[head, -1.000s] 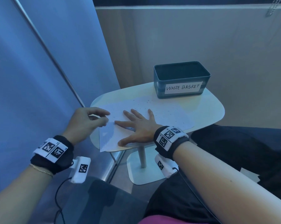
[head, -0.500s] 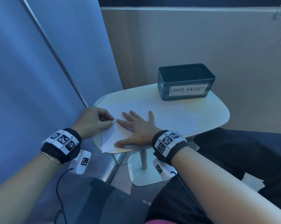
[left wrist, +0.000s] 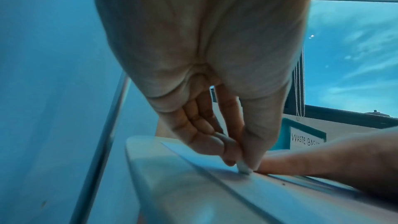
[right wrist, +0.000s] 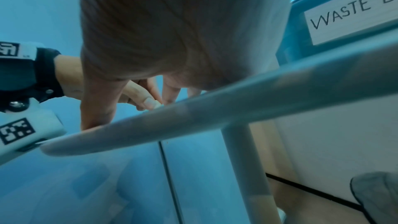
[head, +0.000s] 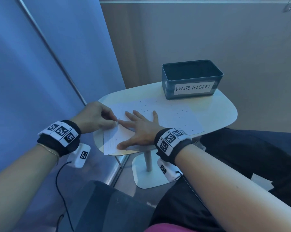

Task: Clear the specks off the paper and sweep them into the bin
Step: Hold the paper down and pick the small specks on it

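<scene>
A white paper [head: 174,118] scattered with small dark specks [head: 180,114] lies on the small white table [head: 221,111]. My right hand [head: 138,129] lies flat on the paper's near left part with its fingers spread. My left hand [head: 115,120] pinches a small white object [left wrist: 244,169] between thumb and fingers. The object's tip touches the paper right beside my right index finger [left wrist: 301,159]. The dark teal bin [head: 191,79], labelled WASTE BASKET, stands at the table's far side just beyond the paper; what its inside holds I cannot make out.
A blue panel with a metal rail [head: 57,59] runs close along the table's left. A beige wall [head: 208,30] stands behind the bin. The table rests on a single post and square foot [head: 148,174]. My dark-clad legs [head: 250,156] are at the right.
My left fingertips have crept slightly toward my right index finger, and the paper's near left corner lies flatter. My right hand stays pressed on the sheet.
</scene>
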